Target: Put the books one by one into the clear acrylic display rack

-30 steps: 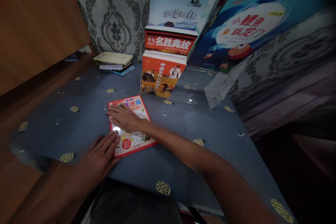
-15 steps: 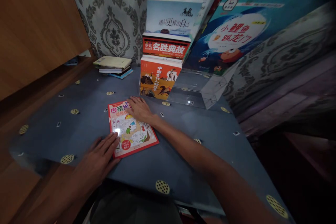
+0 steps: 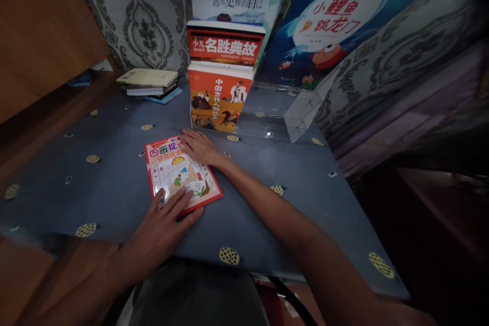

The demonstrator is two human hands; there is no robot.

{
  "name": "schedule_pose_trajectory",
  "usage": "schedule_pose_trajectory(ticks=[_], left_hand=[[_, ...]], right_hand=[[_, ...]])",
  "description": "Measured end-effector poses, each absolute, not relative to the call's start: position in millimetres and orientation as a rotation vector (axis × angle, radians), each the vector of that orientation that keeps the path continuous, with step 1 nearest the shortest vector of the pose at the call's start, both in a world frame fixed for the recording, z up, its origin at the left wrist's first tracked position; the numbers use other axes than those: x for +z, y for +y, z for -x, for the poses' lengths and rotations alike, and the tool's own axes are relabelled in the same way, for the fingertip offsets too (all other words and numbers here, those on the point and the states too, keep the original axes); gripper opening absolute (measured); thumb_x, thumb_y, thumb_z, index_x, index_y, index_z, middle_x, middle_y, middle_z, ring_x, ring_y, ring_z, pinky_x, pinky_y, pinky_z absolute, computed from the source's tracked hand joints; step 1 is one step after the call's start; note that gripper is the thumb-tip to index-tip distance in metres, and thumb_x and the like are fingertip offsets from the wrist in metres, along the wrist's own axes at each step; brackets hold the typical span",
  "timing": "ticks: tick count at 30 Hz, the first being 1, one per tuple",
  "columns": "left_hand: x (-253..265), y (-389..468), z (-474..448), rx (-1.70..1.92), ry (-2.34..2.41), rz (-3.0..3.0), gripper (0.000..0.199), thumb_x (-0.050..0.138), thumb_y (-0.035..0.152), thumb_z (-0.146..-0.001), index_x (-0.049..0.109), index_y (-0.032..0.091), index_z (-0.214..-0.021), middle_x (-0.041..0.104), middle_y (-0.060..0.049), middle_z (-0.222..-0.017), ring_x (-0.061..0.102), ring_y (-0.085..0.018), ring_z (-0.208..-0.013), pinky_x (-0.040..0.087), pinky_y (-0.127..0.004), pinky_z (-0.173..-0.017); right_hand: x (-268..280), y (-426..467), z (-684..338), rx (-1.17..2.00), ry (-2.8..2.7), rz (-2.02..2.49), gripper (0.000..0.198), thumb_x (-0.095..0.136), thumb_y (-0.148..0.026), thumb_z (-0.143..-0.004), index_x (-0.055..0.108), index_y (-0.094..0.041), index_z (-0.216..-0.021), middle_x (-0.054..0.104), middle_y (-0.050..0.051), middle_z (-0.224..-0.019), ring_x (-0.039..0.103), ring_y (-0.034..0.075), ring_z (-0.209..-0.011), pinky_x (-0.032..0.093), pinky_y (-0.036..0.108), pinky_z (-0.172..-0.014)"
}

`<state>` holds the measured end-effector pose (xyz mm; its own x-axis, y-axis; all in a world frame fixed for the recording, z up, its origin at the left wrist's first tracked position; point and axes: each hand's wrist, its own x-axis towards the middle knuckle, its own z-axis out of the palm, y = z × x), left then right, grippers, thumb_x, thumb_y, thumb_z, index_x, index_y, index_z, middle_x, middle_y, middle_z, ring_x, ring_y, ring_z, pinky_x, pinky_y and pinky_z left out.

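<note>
A red-bordered picture book (image 3: 187, 175) with a cartoon cover lies flat and closed on the table. My left hand (image 3: 166, 219) rests over its lower left part, fingers spread apart on the cover. Across the upper right corner lies my right hand (image 3: 198, 147), its fingers stretched out flat and hiding part of the title. Neither hand grips the book. Just behind my right hand, an orange book (image 3: 217, 97) stands upright in a clear display rack.
The clear acrylic rack (image 3: 301, 114) also holds a red-banded book (image 3: 227, 48) and a blue fish-cover book (image 3: 324, 25). A small stack of books (image 3: 148, 81) sits at the back left. A blue cloth with pineapple prints covers the table (image 3: 114, 188). Patterned wallpaper (image 3: 145, 25) is behind.
My left hand has moved right, from the book's left edge onto its lower cover. The right hand stays on the upper right corner. The camera view has shifted slightly.
</note>
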<state>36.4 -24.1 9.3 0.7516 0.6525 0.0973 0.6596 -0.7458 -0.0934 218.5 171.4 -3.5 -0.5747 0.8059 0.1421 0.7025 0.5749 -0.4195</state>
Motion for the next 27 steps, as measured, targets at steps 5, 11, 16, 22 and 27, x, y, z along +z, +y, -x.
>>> schedule_pose_trajectory(ticks=[5, 11, 16, 22, 27], left_hand=[[8, -2, -64, -0.127, -1.015, 2.894, 0.054, 0.039, 0.044, -0.105, 0.036, 0.023, -0.156, 0.044, -0.013, -0.159, 0.041, -0.028, -0.147, 0.020, -0.057, -0.123], [14, 28, -76, -0.098, -1.078, 2.952, 0.069, 0.024, 0.061, -0.103, 0.041, 0.016, -0.153, 0.045, -0.015, -0.158, 0.037, -0.028, -0.149, 0.025, -0.057, -0.121], [13, 34, -78, -0.130, -1.135, 2.924, 0.071, 0.025, 0.062, -0.103, 0.041, 0.012, -0.152, 0.041, -0.018, -0.159, 0.036, -0.028, -0.150, 0.024, -0.057, -0.121], [9, 31, -67, -0.207, -1.129, 2.928, 0.068, 0.032, 0.063, -0.102, 0.044, 0.017, -0.151, 0.046, -0.017, -0.157, 0.041, -0.027, -0.146, 0.022, -0.055, -0.122], [10, 31, -50, -0.270, -1.074, 2.979, 0.072, 0.037, 0.069, -0.098, 0.042, 0.021, -0.152, 0.051, -0.012, -0.154, 0.042, -0.026, -0.146, 0.021, -0.053, -0.124]], right_hand=[[-1, 171, -218, 0.512, -2.481, 1.246, 0.050, 0.033, -0.042, -0.108, 0.048, -0.016, -0.147, 0.038, 0.015, -0.162, 0.031, 0.025, -0.152, 0.023, 0.049, -0.124], [-1, 173, -217, 0.502, -2.476, 1.249, 0.049, 0.034, -0.043, -0.108, 0.049, -0.018, -0.147, 0.040, 0.013, -0.161, 0.033, 0.024, -0.151, 0.026, 0.048, -0.123], [0, 171, -217, 0.480, -2.466, 1.250, 0.048, 0.038, -0.042, -0.107, 0.051, -0.017, -0.146, 0.041, 0.014, -0.160, 0.033, 0.025, -0.151, 0.026, 0.047, -0.123], [1, 165, -218, 0.389, -2.492, 1.265, 0.048, 0.043, -0.041, -0.106, 0.050, -0.017, -0.146, 0.043, 0.014, -0.159, 0.035, 0.025, -0.150, 0.026, 0.046, -0.123], [0, 147, -226, 0.375, -2.453, 1.287, 0.049, 0.041, -0.040, -0.106, 0.049, -0.014, -0.146, 0.041, 0.017, -0.159, 0.033, 0.027, -0.151, 0.028, 0.049, -0.122]])
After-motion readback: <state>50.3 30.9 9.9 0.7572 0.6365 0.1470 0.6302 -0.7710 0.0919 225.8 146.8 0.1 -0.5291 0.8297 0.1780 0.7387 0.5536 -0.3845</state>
